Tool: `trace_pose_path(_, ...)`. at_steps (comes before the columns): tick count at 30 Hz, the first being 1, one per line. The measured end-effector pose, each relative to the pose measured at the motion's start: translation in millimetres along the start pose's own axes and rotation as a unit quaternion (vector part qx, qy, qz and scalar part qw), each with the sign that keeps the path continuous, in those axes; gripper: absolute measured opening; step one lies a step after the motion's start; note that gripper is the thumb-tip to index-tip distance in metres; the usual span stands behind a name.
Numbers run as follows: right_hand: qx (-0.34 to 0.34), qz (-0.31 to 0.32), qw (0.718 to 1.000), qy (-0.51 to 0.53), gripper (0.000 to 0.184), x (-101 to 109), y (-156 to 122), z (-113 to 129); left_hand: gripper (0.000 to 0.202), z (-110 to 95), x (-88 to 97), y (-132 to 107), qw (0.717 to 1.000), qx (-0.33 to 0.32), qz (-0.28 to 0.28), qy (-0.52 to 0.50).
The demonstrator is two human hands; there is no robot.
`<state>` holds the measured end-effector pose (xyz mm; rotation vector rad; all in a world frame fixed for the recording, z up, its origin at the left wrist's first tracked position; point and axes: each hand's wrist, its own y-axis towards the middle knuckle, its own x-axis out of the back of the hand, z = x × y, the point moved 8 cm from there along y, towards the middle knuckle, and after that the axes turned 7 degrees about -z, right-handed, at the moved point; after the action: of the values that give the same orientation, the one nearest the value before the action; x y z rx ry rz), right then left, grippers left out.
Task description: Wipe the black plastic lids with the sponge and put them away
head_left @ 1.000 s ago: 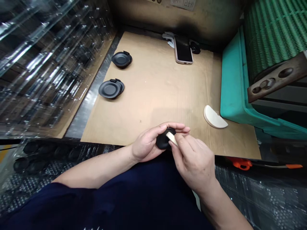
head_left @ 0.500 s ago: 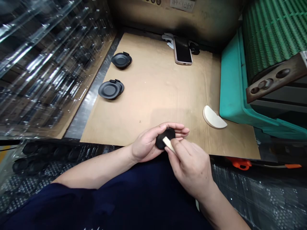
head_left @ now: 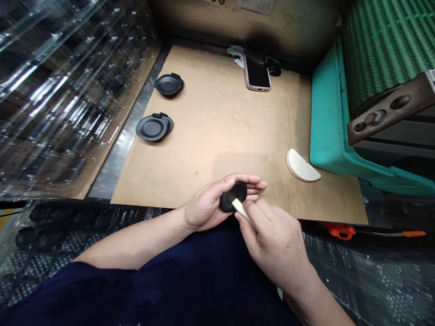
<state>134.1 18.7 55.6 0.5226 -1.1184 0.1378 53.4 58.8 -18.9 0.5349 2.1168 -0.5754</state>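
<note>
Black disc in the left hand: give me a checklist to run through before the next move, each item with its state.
Left hand grip on black disc: ok, cupped in the palm.
Right hand grip on pale strip: ok, held in the fingers.
Strip end against the disc: ok, touching its face.
Disc underside: cannot tell, hidden by the palm.
Near disc stack and far disc stack on cardboard sheet: ok, apart from the hands.
Half-round pale piece: ok, lying on the sheet, apart from the hands.

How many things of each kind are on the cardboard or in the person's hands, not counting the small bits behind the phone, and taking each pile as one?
Piles of black round caps: 2
Black round cap in the left hand: 1
Cream strip in the right hand: 1
Cream half-moon piece: 1
Phone: 1
Total: 6
</note>
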Motion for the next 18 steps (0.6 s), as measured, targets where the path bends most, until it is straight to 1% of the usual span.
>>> trace_pose_path(2, 0.006, -0.002, 0.999, 0.036, 0.013, -3, 0, 4, 0.045, 1, 0.3, 0, 1.0, 0.003, -0.003, 0.004)
trace_pose_path(4, 0.008, -0.017, 0.998, 0.065, 0.013, -5, 2, 5, 0.045, 1, -0.3, 1, 1.0, 0.003, 0.0, 0.005)
trace_pose_path(8, -0.017, -0.054, 0.996, 0.074, 0.015, -7, 4, -5, 0.045, 0, -1.2, 1, 1.0, 0.002, 0.004, -0.004)
trace_pose_path(11, -0.047, -0.09, 0.991, 0.087, 0.019, 0, 3, -15, 0.046, -1, -1.1, -1, 1.0, 0.005, -0.001, -0.022)
trace_pose_path(14, -0.07, -0.127, 0.984, 0.108, 0.023, 8, -2, -22, 0.052, -3, -1.8, -3, 0.999, 0.016, -0.003, -0.046)
trace_pose_path(18, -0.098, -0.147, 0.975, 0.134, 0.024, 12, -10, -29, 0.063, -5, -6.6, -4, 0.998, 0.021, 0.024, -0.052)
